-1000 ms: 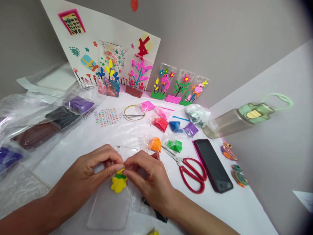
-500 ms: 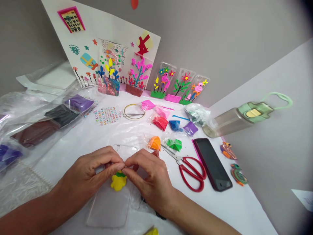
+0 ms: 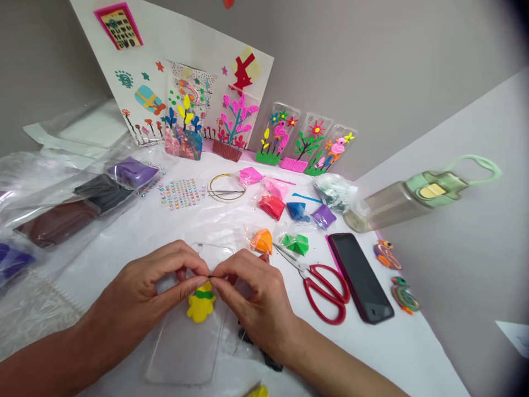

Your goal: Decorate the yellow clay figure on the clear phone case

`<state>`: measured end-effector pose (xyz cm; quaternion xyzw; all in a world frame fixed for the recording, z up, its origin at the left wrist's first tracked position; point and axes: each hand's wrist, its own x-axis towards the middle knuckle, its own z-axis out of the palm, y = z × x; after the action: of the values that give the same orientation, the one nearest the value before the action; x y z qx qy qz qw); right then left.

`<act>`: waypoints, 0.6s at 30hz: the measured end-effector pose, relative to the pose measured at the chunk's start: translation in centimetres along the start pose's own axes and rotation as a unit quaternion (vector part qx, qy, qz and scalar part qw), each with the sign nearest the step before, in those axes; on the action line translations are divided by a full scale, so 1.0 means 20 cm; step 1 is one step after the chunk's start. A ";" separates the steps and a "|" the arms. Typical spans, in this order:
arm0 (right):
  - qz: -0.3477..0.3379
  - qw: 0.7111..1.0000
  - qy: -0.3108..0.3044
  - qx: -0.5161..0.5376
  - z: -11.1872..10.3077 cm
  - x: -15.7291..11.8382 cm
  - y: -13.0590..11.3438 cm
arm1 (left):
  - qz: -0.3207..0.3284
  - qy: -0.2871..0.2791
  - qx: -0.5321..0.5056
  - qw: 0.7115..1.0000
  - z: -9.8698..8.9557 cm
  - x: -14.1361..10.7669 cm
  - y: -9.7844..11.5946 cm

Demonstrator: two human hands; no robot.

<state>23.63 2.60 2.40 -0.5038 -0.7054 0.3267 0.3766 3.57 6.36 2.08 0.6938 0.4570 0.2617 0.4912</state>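
Head view: a thin dark strand (image 3: 210, 276) sits between the fingertips of the left hand (image 3: 142, 286) and the right hand (image 3: 254, 298), just above the far end of a yellow figure (image 3: 200, 310). Both hands come in from the near corners with wrists low and backs turned up, index fingers and thumbs meeting almost tip to tip. Each grip is pinched together on the strand — one at either end — so that only a short piece shows in the narrow gap. That visible piece runs across from left to right, its long axis roughly level; how far it reaches under the fingers cannot be told.

The yellow figure, with a green band (image 3: 204, 295) across it, lies on a clear phone case (image 3: 182, 353), its far end partly hidden by the fingertips. The case lies on the white surface (image 3: 407, 347), its long axis running away from the person and leaning a little right.

Beyond the hands are an orange clay packet (image 3: 263, 241) and a green clay packet (image 3: 298, 244). Right of these, scissors (image 3: 326, 292) lie with red handles nearer the person and blades pointing far left, just beside a dark phone (image 3: 361, 278).
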 end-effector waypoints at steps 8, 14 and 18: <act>0.010 1.000 -0.011 -0.004 0.00 0.00 0.01 | 0.056 -0.002 0.042 0.998 0.00 0.01 -0.03; 0.010 1.000 -0.016 -0.008 0.00 0.00 0.01 | 0.132 0.074 0.107 0.983 0.02 -0.03 -0.04; 0.011 1.000 -0.018 -0.006 0.00 0.00 0.01 | 0.172 0.066 0.138 0.973 0.03 -0.04 -0.04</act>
<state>23.62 2.62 2.23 -0.5077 -0.7086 0.3352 0.3574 3.32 5.49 1.18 0.8041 0.3940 0.3223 0.3071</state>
